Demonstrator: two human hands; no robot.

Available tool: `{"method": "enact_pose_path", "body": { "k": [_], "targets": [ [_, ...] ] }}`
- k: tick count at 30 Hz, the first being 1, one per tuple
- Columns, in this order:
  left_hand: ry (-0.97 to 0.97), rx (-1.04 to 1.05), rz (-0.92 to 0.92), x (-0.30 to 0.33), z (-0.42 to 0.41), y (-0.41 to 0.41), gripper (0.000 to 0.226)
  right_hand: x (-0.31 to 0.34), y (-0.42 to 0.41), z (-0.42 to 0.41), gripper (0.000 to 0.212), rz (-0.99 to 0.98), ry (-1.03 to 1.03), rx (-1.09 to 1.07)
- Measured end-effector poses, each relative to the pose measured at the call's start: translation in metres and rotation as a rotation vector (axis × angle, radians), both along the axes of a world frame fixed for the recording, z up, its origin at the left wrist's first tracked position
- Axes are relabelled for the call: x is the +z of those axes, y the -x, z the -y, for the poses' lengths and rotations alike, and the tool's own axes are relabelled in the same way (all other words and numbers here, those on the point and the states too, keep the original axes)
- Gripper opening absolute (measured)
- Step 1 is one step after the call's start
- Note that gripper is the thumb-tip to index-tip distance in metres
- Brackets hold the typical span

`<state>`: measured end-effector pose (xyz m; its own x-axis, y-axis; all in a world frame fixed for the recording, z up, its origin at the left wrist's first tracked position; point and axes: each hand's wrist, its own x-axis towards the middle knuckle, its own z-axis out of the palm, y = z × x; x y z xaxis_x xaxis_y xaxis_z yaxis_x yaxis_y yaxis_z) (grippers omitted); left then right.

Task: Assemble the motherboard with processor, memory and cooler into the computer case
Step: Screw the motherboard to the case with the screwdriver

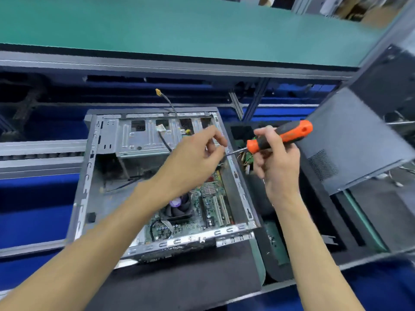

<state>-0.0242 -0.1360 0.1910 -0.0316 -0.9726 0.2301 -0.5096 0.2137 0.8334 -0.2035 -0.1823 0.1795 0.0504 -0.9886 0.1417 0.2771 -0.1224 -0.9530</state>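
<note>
Workbench w/ dark foam mat point(184, 286), green shelf point(179, 25) above, blue surface around. Open computer case point(89, 176) lies on the mat; motherboard point(197, 212) sits inside at its near right, cooler fan point(179, 205) on it. Right hand point(276, 162) wraps the orange/black screwdriver point(280, 135), shaft pointing left. Left hand point(195, 158) over the case, fingers pinched narrow at the shaft tip; can't tell if a screw's between them. Grey side panel point(350, 140) leans at right.
</note>
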Motion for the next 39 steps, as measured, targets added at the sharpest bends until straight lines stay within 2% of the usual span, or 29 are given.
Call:
{"method": "enact_pose_path", "body": {
  "k": [6, 10, 12, 17, 20, 22, 26, 31, 35, 39],
  "targets": [
    [-0.084, -0.143, -0.116, -0.013, 0.008, 0.099, 0.012, -0.011, 0.104, -0.002, 0.007, 0.155, -0.124, -0.229],
    [-0.210, -0.183, -0.117, -0.032, 0.012, 0.165, 0.017, -0.040, 0.167, -0.007, 0.009, 0.099, -0.189, -0.316],
    [-0.291, -0.191, -0.031, -0.048, 0.015, 0.192, 0.018, -0.058, 0.194, -0.010, 0.010, 0.031, -0.210, -0.341],
    [-0.487, -0.204, 0.391, -0.108, 0.025, 0.238, 0.023, -0.102, 0.243, -0.015, 0.015, -0.124, -0.247, -0.293],
    [-0.594, -0.247, 0.557, -0.147, 0.028, 0.261, 0.029, -0.125, 0.258, -0.019, 0.016, -0.181, -0.248, -0.231],
    [-0.649, -0.252, 0.639, -0.173, 0.029, 0.272, 0.024, -0.138, 0.266, -0.020, 0.022, -0.222, -0.260, -0.209],
    [-0.729, -0.247, 0.684, -0.213, 0.030, 0.287, 0.018, -0.156, 0.278, -0.021, 0.020, -0.304, -0.256, -0.192],
    [-0.677, -0.196, 0.764, -0.238, 0.042, 0.300, 0.002, -0.164, 0.287, -0.020, 0.029, -0.335, -0.264, -0.198],
    [-0.694, -0.203, 0.801, -0.255, 0.046, 0.307, 0.011, -0.167, 0.294, -0.017, 0.036, -0.310, -0.239, -0.206],
    [-0.679, -0.194, 0.818, -0.265, 0.048, 0.312, 0.012, -0.168, 0.299, -0.016, 0.031, -0.301, -0.239, -0.191]
  ]
}}
